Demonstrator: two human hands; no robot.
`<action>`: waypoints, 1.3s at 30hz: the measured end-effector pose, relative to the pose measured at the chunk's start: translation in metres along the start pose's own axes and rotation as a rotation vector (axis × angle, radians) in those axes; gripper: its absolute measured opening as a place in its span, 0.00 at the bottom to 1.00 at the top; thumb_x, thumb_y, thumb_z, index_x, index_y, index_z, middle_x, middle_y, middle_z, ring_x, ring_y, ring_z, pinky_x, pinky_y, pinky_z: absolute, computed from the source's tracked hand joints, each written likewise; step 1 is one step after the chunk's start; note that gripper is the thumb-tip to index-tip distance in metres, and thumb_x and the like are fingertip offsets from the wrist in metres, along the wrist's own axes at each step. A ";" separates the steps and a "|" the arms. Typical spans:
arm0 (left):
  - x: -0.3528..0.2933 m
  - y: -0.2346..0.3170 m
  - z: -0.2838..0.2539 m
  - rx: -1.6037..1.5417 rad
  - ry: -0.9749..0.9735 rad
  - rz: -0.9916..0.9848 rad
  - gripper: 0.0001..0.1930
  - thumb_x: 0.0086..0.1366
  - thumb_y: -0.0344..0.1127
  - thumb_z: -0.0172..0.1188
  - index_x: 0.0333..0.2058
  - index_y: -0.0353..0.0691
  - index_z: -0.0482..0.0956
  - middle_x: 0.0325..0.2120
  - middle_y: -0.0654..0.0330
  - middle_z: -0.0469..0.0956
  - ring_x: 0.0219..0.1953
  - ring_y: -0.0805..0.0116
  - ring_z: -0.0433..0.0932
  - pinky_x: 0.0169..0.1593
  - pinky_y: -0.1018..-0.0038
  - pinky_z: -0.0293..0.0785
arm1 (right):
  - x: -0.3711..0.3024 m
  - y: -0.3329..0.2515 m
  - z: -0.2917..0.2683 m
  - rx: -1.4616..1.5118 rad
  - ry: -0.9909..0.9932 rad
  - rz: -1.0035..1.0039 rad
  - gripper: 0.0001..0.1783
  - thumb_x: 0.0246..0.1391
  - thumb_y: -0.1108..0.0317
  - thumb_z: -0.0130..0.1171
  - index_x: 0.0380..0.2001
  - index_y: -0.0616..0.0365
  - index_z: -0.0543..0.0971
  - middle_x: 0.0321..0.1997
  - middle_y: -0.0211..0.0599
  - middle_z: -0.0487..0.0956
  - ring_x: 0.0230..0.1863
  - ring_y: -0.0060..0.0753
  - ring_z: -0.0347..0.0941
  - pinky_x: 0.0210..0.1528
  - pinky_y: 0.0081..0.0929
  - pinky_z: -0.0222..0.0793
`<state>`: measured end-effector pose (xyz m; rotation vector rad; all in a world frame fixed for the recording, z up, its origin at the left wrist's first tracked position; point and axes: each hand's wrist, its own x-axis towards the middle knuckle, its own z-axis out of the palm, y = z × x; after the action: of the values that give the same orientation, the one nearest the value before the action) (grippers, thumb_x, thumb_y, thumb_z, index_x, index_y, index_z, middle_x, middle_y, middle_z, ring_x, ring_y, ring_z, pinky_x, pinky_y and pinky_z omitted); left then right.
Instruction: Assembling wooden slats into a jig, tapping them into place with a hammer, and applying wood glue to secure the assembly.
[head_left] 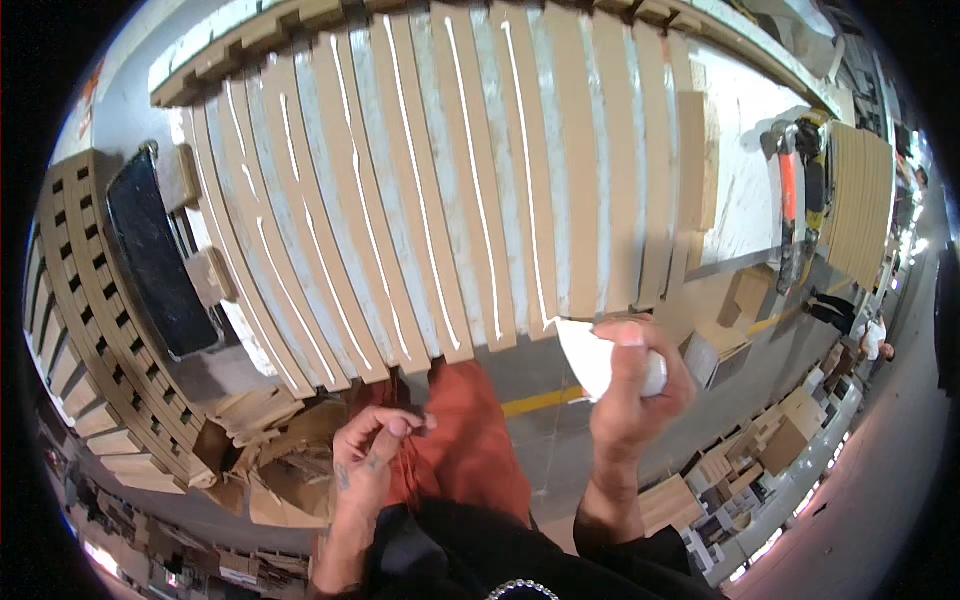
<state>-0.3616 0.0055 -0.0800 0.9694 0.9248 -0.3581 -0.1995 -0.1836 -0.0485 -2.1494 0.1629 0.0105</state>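
My right hand (pixel 640 380) is wrapped round a white squeeze bottle (pixel 584 352), its narrow tip at the near end of a brown strip. Several long, flat brown strips (pixel 575 150) lie side by side across the work table, with pale bluish gaps between them. Thin white beads (pixel 484 230) of what looks like glue run lengthwise along many of the strips. The strips further right carry no bead. Close to my body, my left hand (pixel 375 440) hangs with its fingers curled in, below the strips' near ends; nothing shows in it.
Wooden blocks (pixel 210 275) and a dark panel (pixel 160 255) sit at the left of the table. A slatted wooden stack (pixel 110 300) stands beyond. Tools with an orange handle (pixel 787 190) lie at the right, near stacked boards (pixel 858 205). Cardboard pieces (pixel 290 460) are at lower left.
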 end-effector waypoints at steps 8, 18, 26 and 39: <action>0.004 0.014 0.006 -0.032 0.020 0.008 0.11 0.66 0.35 0.60 0.33 0.30 0.79 0.33 0.51 0.81 0.40 0.61 0.81 0.48 0.66 0.76 | 0.126 -0.030 0.048 0.190 0.117 0.113 0.12 0.61 0.65 0.57 0.28 0.63 0.80 0.22 0.33 0.79 0.26 0.18 0.71 0.28 0.22 0.66; 0.009 0.025 0.009 -0.100 0.033 0.021 0.10 0.66 0.34 0.60 0.32 0.30 0.78 0.34 0.49 0.82 0.39 0.60 0.81 0.50 0.64 0.76 | 0.174 -0.025 0.082 0.090 0.136 -0.378 0.14 0.62 0.63 0.57 0.29 0.62 0.81 0.23 0.24 0.74 0.24 0.13 0.62 0.25 0.18 0.60; 0.013 0.011 0.005 -0.083 0.029 0.011 0.10 0.66 0.33 0.60 0.32 0.30 0.78 0.34 0.49 0.81 0.39 0.60 0.81 0.50 0.65 0.75 | 0.161 -0.016 0.074 0.173 0.023 -0.223 0.13 0.63 0.65 0.57 0.28 0.64 0.78 0.25 0.31 0.81 0.28 0.17 0.70 0.33 0.20 0.67; 0.003 0.004 0.004 -0.080 -0.026 0.044 0.13 0.67 0.37 0.62 0.36 0.30 0.80 0.35 0.50 0.83 0.39 0.64 0.81 0.47 0.69 0.77 | 0.093 -0.019 0.022 -0.085 0.016 -0.057 0.12 0.62 0.67 0.55 0.26 0.62 0.78 0.20 0.35 0.79 0.20 0.19 0.71 0.24 0.21 0.65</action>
<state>-0.3553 0.0048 -0.0798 0.9083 0.8862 -0.2932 -0.1035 -0.1651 -0.0512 -2.2383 0.1119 -0.0329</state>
